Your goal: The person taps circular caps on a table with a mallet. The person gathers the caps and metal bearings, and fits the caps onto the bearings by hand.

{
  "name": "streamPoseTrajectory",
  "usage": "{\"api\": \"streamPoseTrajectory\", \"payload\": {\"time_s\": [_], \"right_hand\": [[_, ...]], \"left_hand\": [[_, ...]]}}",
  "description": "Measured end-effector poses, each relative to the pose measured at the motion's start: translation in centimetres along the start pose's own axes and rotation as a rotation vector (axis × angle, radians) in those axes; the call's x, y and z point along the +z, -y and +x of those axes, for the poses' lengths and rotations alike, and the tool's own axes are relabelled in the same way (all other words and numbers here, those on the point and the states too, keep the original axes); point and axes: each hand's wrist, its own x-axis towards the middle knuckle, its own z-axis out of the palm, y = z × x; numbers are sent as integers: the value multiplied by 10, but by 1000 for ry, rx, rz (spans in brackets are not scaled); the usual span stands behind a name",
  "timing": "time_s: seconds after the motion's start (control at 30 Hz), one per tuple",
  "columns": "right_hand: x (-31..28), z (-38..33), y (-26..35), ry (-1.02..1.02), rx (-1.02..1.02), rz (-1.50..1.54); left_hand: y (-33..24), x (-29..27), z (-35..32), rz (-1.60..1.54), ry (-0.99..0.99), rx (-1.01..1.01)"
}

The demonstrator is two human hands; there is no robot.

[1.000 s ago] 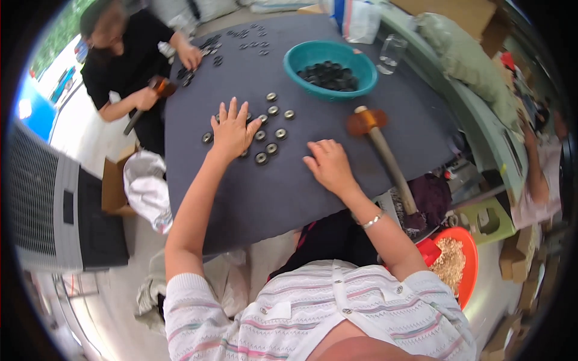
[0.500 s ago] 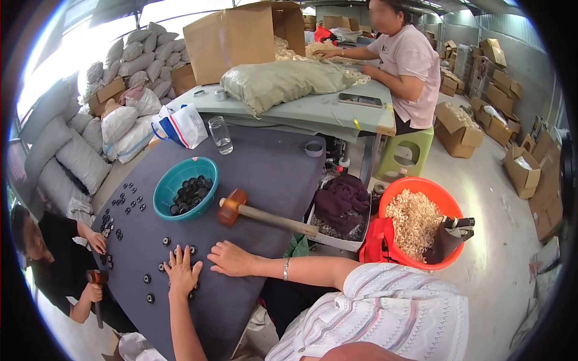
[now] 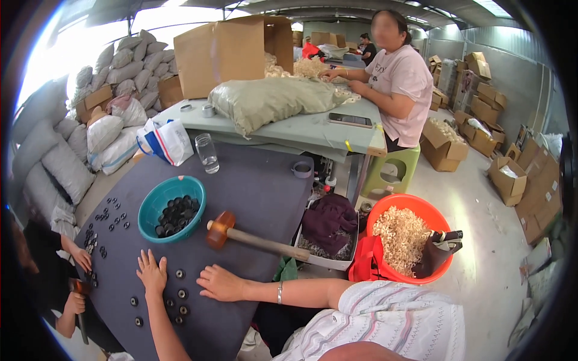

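Observation:
My left hand (image 3: 152, 275) is open over the dark-covered table (image 3: 259, 174), its fingers stretched toward a teal bowl (image 3: 142, 224). Inside that bowl lies a heap of black round pieces (image 3: 176, 215). Several matching black pieces with pale centres (image 3: 182, 293) are scattered on the cloth between my hands, and two black discs (image 3: 133, 301) lie left of my left forearm. My right hand (image 3: 220, 283) rests on the table, fingers loosely bent and apart, with nothing visible in it. Beyond it lies a mallet (image 3: 221, 231) with an amber-brown head and a wooden handle.
A glass (image 3: 206, 155) and a tape roll (image 3: 301, 169) stand farther back. At left, a co-worker's hand (image 3: 82, 260) is near small discs; the other grips a mallet (image 3: 78, 286). A red basin (image 3: 442, 222) of pale pieces stands right. Another person works at the green table (image 3: 289, 129).
My left hand has moved left and away from me, uncovering black pieces beside it. My right hand stays about where it was. The whole view has shifted slightly.

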Motion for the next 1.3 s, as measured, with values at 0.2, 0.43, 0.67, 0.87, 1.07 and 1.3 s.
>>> {"api": "streamPoseTrajectory", "payload": {"time_s": [0.2,0.43,0.67,0.87,1.07,1.3], "right_hand": [[-7,2,-3,28,-56,-143],[4,2,-10,-71,0,30],[-6,5,-2,23,74,129],[-61,-25,-61,-209,308,-388],[-69,-48,-123,85,571,-682],[-84,-4,-139,-231,428,-563]], "left_hand": [[-6,19,16,91,43,149],[-4,8,-47,160,-107,250],[-12,-1,-98,108,-57,124],[-21,-25,-91,-252,-349,158],[-78,-37,-51,-243,-368,256],[-101,-22,-21,-183,-252,249]]}}
